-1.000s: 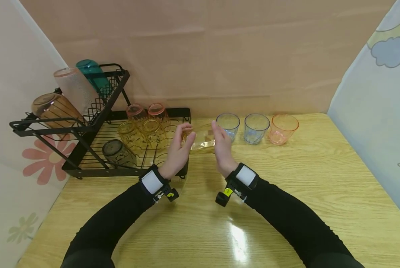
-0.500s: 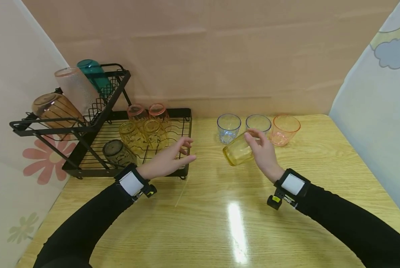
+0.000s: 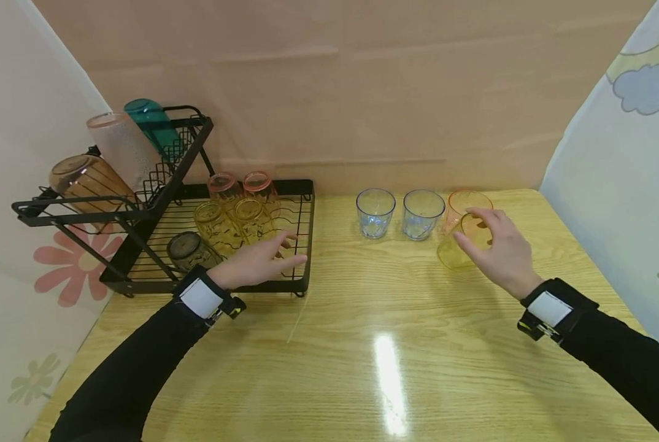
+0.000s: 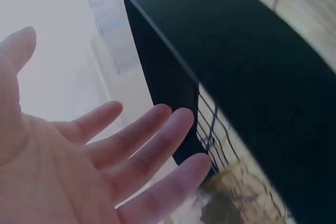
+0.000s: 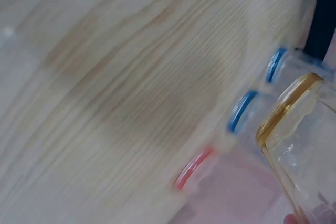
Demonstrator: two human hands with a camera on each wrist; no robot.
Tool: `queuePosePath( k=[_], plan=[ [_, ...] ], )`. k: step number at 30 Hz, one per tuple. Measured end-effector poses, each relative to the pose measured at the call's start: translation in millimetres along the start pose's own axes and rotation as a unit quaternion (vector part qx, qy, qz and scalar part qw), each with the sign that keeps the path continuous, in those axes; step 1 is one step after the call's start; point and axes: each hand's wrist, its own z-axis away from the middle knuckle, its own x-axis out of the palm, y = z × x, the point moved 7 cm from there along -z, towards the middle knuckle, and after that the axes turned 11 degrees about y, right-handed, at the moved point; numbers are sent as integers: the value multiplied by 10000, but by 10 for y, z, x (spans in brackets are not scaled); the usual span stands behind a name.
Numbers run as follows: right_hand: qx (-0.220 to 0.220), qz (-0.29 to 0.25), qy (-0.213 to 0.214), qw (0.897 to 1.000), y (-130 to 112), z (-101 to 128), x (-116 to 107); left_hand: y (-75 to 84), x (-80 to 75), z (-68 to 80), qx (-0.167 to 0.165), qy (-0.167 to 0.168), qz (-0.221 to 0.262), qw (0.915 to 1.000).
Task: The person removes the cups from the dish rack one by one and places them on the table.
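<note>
My right hand (image 3: 500,248) grips a yellow glass (image 3: 452,253) at the right end of the row. The glass leans slightly, its mouth up, and overlaps the orange-rimmed glass (image 3: 470,197) behind it. In the right wrist view the amber rim of the yellow glass (image 5: 286,108) shows large, with a fingertip at the bottom edge. Two blue-rimmed glasses (image 3: 375,215) stand upright to the left. Over the front right corner of the black dish rack (image 3: 208,285), my left hand (image 3: 258,263) hangs with fingers spread and nothing held; in the left wrist view its palm (image 4: 47,182) faces the camera.
The rack's lower tier bears upside-down glasses: two yellow (image 3: 252,221), two pink-rimmed (image 3: 259,187) and one dark grey (image 3: 188,248). Its raised tier holds a brown (image 3: 86,181), a clear pink-rimmed (image 3: 122,144) and a teal glass (image 3: 151,120). A wall backs the wooden table (image 3: 335,344).
Both hands were around the yellow glass between the rack and the row. The left hand let go and drew back left; the right carried the glass rightward and turned it more upright.
</note>
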Motion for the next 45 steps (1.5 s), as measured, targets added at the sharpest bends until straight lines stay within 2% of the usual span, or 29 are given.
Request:
queuePosePath(
  k=[4,10,15,21,25,29,31,38,42,45],
  plan=[
    [-349,480,73,9982,133,-25,-148,-100,-74,-2,-179,-64,-165,9997],
    [-340,881,-101,9955,338,-61,-310,-264,-201,23,-405,-242,-512,9976],
    [-375,963,-137,9945,512,-117,-389,-415,-334,62,-713,-277,-1118,9908],
    [-404,1332,-155,9901,693,-230,-417,-491,-499,107,-996,-233,-1497,9834],
    [-271,1511,-228,9879,826,-330,-391,-486,-652,110,-1132,184,-2111,9707],
    [143,1613,-288,9864,968,-400,-378,-439,-798,77,-1087,921,-2717,9518],
    [356,1654,-283,9852,1037,-424,-373,-416,-854,61,-1047,1294,-2868,9434],
    [609,1752,-301,9822,1195,-508,-260,-415,-986,-12,-945,2228,-2966,9238],
    [730,1819,-389,9798,1195,-535,-210,-380,-1046,-95,-968,2536,-2945,9163],
    [852,1873,-494,9773,1210,-554,-186,-350,-1063,-173,-994,2621,-2934,9140]
  ],
)
